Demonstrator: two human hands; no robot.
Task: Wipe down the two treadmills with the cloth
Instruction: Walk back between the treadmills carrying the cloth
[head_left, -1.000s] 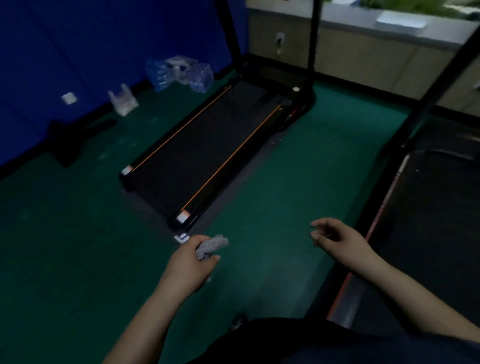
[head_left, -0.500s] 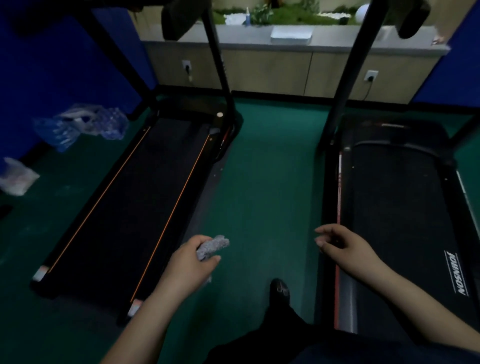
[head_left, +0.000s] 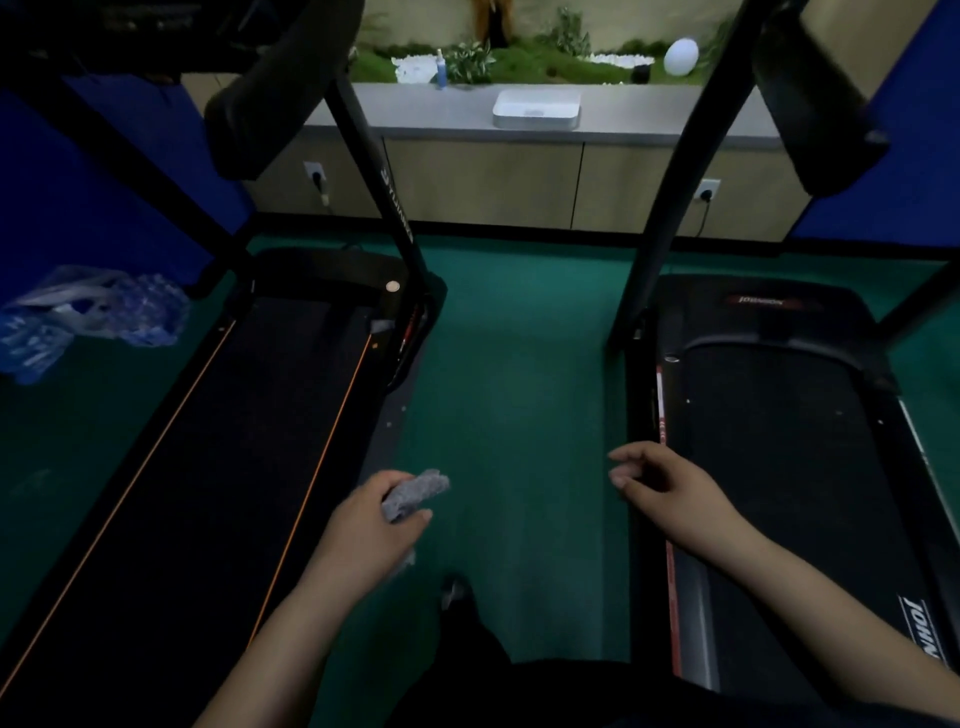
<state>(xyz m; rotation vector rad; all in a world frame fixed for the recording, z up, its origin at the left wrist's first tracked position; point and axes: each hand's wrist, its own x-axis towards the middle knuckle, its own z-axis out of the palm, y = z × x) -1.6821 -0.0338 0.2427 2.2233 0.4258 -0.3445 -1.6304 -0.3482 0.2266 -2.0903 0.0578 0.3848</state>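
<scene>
1. Head view, your hands: your left hand (head_left: 371, 525) grips the grey cloth (head_left: 415, 492), fingers curled round it, with one end of the cloth sticking out past your thumb. Your right hand (head_left: 670, 488) holds nothing; its fingers hang loosely curled above the inner edge of the right treadmill (head_left: 779, 447).

2. Head view, the machines: you stand on the green floor (head_left: 514, 395) between the two. The left treadmill (head_left: 234, 441) has a dark belt edged with orange lines; the right one has a red strip along its near side rail. The cloth is in the air, just beside the left machine's inner rail and touching neither treadmill, so by my judgement no wiping stroke is under way yet.

3. Head view, how to begin well: shake the cloth out flatter before it meets a surface, since a bunched wad cleans only a narrow track. Pick one treadmill and finish it before crossing over. The left one is nearer your cloth hand.

4. Head view, order of work: the uprights (head_left: 379, 176) and the padded handles rise above you. Wipe those first, then the rails and deck, so loosened dust falls onto parts not yet cleaned.

5. Head view, your footing: brace your free hand on an upright when you lean.
</scene>
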